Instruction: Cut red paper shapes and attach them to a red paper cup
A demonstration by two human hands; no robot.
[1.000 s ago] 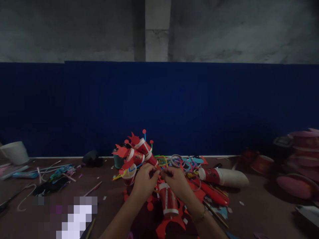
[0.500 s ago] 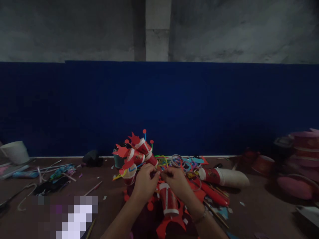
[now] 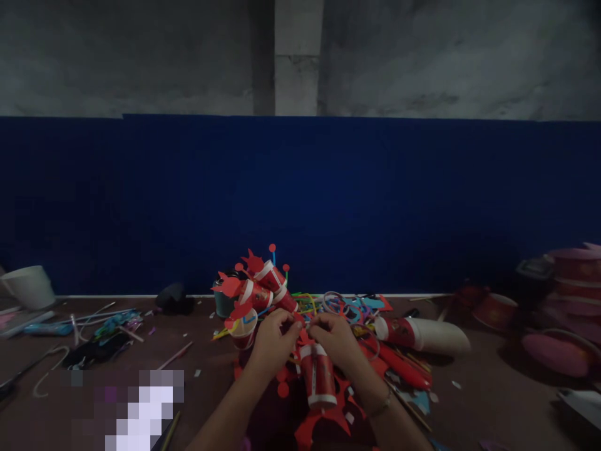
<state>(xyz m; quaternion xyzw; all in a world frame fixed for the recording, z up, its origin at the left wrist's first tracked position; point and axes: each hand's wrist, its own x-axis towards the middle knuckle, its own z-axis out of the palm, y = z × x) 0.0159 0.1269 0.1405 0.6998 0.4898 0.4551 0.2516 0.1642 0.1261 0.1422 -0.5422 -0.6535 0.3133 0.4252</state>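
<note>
My left hand [image 3: 276,341] and my right hand [image 3: 334,341] meet fingertip to fingertip, both closed in a pinch. Between them shows a small piece of red paper [image 3: 304,338], its edges partly hidden by the fingers. Just below lies a pair of red and white paper cups [image 3: 318,379] joined together, on top of cut red paper [image 3: 323,426]. Left of my left hand, an upright paper cup [image 3: 244,335] carries red paper shapes and a blue straw. Behind it lean more joined cups [image 3: 256,294] with spiky red paper and round-tipped straws.
Colourful straws and rings [image 3: 335,304] lie behind my hands. A long stack of cups [image 3: 422,334] and a red tube-like item [image 3: 406,368] are at right. Pink items [image 3: 556,352] stand far right, a white mug [image 3: 29,287] far left. A blue wall panel [image 3: 300,200] rises behind.
The fingertips have parted slightly and turned, and more red paper shows between them, above the joined cups. The rest stays in place.
</note>
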